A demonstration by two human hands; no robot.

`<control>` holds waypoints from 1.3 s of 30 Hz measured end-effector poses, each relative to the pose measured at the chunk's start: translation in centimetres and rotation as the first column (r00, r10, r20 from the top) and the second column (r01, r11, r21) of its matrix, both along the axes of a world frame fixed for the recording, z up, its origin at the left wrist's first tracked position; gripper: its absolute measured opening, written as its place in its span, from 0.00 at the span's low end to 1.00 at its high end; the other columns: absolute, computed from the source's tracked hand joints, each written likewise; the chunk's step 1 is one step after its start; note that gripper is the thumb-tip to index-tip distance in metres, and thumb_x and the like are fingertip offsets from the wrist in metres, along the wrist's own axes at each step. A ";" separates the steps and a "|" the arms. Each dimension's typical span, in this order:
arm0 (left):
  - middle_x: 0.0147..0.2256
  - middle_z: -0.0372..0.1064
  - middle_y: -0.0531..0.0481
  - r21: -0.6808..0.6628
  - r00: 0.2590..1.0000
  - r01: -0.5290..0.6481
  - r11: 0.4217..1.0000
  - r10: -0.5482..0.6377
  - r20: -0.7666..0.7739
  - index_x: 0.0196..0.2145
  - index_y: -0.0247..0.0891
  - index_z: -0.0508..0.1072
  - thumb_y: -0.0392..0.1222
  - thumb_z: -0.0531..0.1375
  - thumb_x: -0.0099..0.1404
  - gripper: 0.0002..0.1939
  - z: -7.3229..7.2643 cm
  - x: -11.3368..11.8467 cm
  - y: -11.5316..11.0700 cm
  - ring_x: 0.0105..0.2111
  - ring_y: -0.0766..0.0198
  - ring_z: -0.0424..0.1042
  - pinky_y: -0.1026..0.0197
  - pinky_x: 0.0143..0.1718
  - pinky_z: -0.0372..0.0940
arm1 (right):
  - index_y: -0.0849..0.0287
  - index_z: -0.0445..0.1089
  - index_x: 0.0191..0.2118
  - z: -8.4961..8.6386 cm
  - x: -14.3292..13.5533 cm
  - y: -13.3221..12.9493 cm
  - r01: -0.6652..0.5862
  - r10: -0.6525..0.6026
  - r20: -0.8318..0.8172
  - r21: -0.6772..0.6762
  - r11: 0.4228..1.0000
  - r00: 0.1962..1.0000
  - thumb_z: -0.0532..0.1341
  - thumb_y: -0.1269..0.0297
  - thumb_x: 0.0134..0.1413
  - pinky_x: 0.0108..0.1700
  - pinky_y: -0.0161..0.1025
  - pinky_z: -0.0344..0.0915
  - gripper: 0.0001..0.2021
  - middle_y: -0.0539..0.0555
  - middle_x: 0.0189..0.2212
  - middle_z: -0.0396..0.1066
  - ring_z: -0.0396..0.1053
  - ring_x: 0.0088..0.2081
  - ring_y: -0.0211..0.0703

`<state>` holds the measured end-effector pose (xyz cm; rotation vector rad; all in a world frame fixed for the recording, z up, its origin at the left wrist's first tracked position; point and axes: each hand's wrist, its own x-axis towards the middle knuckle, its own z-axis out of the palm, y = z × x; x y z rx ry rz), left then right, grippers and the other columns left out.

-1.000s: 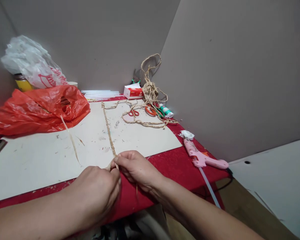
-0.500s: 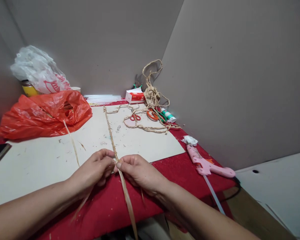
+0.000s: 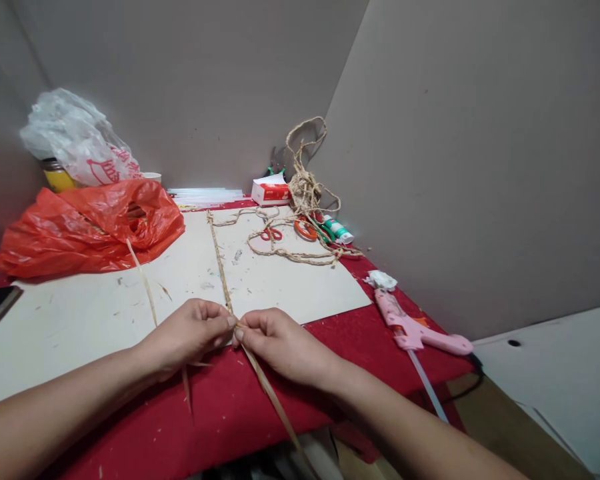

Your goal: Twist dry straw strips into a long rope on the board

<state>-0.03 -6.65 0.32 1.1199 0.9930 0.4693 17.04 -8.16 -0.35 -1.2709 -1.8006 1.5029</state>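
Seen from here are two hands (left hand [image 3: 187,337] and right hand [image 3: 285,347]), two plastic bags (red bag [image 3: 80,230] and white bag [image 3: 73,130]), one pink glue gun [image 3: 415,332], one yellow jar [image 3: 59,179], one red-and-white box [image 3: 273,193], one green-and-white tube [image 3: 339,230], one white sheet [image 3: 290,283], and several translucent sticks [image 3: 205,195], too bunched to count.

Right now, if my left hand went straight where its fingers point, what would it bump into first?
Your left hand would probably meet your right hand's fingertips, just beside it at the near end of the braided cord. I can't tell whether they already touch.
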 end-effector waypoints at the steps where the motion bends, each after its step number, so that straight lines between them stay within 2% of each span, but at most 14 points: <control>1: 0.15 0.55 0.58 0.008 0.999 -0.026 1.000 0.026 -0.018 0.20 0.35 0.63 0.44 0.56 0.58 0.13 0.0 0.0 -0.1 0.13 0.76 0.44 0.67 0.15 0.38 | 0.64 0.70 0.28 0.0 -0.1 0.0 -0.003 0.003 0.015 0.022 1.000 1.000 0.53 0.64 0.56 0.27 0.31 0.52 0.12 0.47 0.20 0.61 0.53 0.23 0.33; 4: 0.17 0.62 0.55 0.013 0.995 -0.094 0.996 0.094 -0.042 0.21 0.33 0.67 0.47 0.59 0.57 0.14 0.0 0.1 -0.2 0.14 0.76 0.47 0.67 0.16 0.39 | 0.64 0.72 0.30 0.3 0.1 -0.1 -0.035 0.031 0.064 0.066 0.997 0.997 0.52 0.64 0.58 0.27 0.31 0.53 0.14 0.48 0.21 0.64 0.55 0.23 0.34; 8: 0.13 0.57 0.58 -0.003 0.990 -0.136 0.991 0.136 -0.043 0.22 0.34 0.68 0.48 0.59 0.57 0.15 0.1 0.3 -0.5 0.12 0.76 0.44 0.68 0.15 0.38 | 0.64 0.72 0.31 1.3 1.8 0.0 -0.094 0.074 0.194 0.098 0.991 0.978 0.51 0.64 0.58 0.31 0.32 0.57 0.14 0.50 0.24 0.68 0.60 0.27 0.36; 12: 0.12 0.57 0.59 0.013 0.984 -0.164 0.986 0.164 -0.064 0.21 0.35 0.67 0.47 0.59 0.57 0.14 0.1 0.5 -0.7 0.11 0.76 0.43 0.68 0.14 0.37 | 0.62 0.72 0.31 2.7 4.7 0.3 -0.230 0.149 0.417 0.150 0.961 0.897 0.51 0.63 0.58 0.33 0.33 0.59 0.14 0.52 0.26 0.70 0.64 0.29 0.39; 14: 0.13 0.59 0.58 0.052 0.982 -0.170 0.984 0.173 -0.079 0.21 0.35 0.67 0.47 0.58 0.57 0.14 -0.2 0.5 -0.7 0.11 0.76 0.45 0.68 0.13 0.38 | 0.60 0.73 0.35 3.6 5.7 0.8 -0.205 0.022 0.524 0.293 0.934 0.851 0.53 0.62 0.57 0.36 0.36 0.61 0.13 0.55 0.31 0.72 0.67 0.33 0.42; 16: 0.15 0.62 0.56 0.100 0.981 -0.163 0.982 0.172 -0.086 0.21 0.35 0.67 0.47 0.57 0.57 0.14 -0.6 0.6 -0.7 0.11 0.75 0.47 0.68 0.13 0.40 | 0.59 0.73 0.41 4.8 5.4 1.5 -0.143 -0.149 0.537 0.464 0.874 0.831 0.55 0.61 0.55 0.39 0.38 0.61 0.13 0.57 0.38 0.72 0.68 0.38 0.45; 18: 0.17 0.64 0.55 0.140 0.982 -0.158 0.978 0.171 -0.085 0.21 0.35 0.68 0.47 0.56 0.56 0.13 -0.9 0.5 -0.6 0.11 0.75 0.48 0.68 0.13 0.41 | 0.59 0.72 0.42 6.2 3.6 2.4 -0.092 -0.231 0.460 0.579 0.810 0.858 0.55 0.62 0.54 0.39 0.37 0.62 0.13 0.57 0.39 0.73 0.69 0.38 0.44; 21: 0.15 0.62 0.55 0.184 0.979 -0.157 0.970 0.178 -0.100 0.19 0.35 0.67 0.44 0.55 0.56 0.12 -1.1 0.5 -0.6 0.12 0.74 0.49 0.67 0.14 0.42 | 0.59 0.73 0.34 7.8 -1.6 4.2 -0.090 -0.183 0.351 0.635 0.767 0.918 0.55 0.66 0.54 0.33 0.34 0.61 0.10 0.53 0.30 0.74 0.68 0.31 0.40; 25: 0.14 0.61 0.55 0.239 0.969 -0.172 0.956 0.208 -0.132 0.17 0.35 0.66 0.39 0.53 0.53 0.10 -1.5 0.5 -0.7 0.12 0.73 0.50 0.67 0.14 0.43 | 0.59 0.73 0.29 7.8 -10.3 8.1 -0.198 -0.116 0.430 0.618 0.761 0.895 0.57 0.68 0.50 0.30 0.32 0.59 0.07 0.51 0.27 0.74 0.68 0.29 0.38; 28: 0.15 0.63 0.54 0.270 0.972 -0.190 0.944 0.219 -0.081 0.17 0.35 0.66 0.35 0.52 0.51 0.08 -2.2 0.6 -0.7 0.13 0.72 0.53 0.67 0.15 0.47 | 0.59 0.73 0.30 6.9 -15.7 11.3 -0.236 -0.150 0.578 0.537 0.810 0.802 0.58 0.59 0.50 0.32 0.35 0.60 0.10 0.56 0.32 0.74 0.70 0.34 0.43; 30: 0.16 0.64 0.53 0.283 0.975 -0.214 0.935 0.224 -0.001 0.18 0.34 0.67 0.32 0.52 0.48 0.06 -2.5 0.6 -0.7 0.15 0.71 0.57 0.66 0.17 0.52 | 0.60 0.72 0.33 6.1 -18.2 12.9 -0.217 -0.177 0.630 0.496 0.841 0.756 0.60 0.53 0.47 0.34 0.38 0.63 0.15 0.60 0.36 0.74 0.71 0.39 0.50; 32: 0.19 0.65 0.51 0.314 0.965 -0.262 0.913 0.244 0.097 0.21 0.33 0.69 0.30 0.52 0.47 0.07 -2.4 0.7 -0.7 0.18 0.68 0.61 0.66 0.19 0.55 | 0.62 0.72 0.34 5.3 -19.9 13.8 -0.208 -0.182 0.639 0.485 0.850 0.747 0.63 0.55 0.43 0.36 0.41 0.64 0.15 0.63 0.38 0.73 0.71 0.41 0.53; 36: 0.26 0.70 0.49 0.396 0.930 -0.350 0.849 0.264 0.255 0.28 0.33 0.72 0.30 0.54 0.48 0.10 -1.6 0.7 -0.8 0.25 0.65 0.64 0.65 0.23 0.59 | 0.62 0.71 0.28 3.9 -21.2 14.5 -0.198 -0.145 0.587 0.481 0.854 0.797 0.65 0.70 0.39 0.39 0.41 0.64 0.06 0.63 0.36 0.74 0.71 0.41 0.53; 39: 0.20 0.66 0.51 0.319 0.958 -0.279 0.906 0.238 0.162 0.23 0.34 0.71 0.30 0.52 0.47 0.08 -1.6 0.6 -0.8 0.19 0.67 0.61 0.65 0.19 0.54 | 0.61 0.68 0.24 4.3 -20.6 14.7 -0.154 -0.105 0.471 0.479 0.864 0.876 0.62 0.74 0.42 0.38 0.40 0.64 0.03 0.59 0.32 0.74 0.71 0.38 0.49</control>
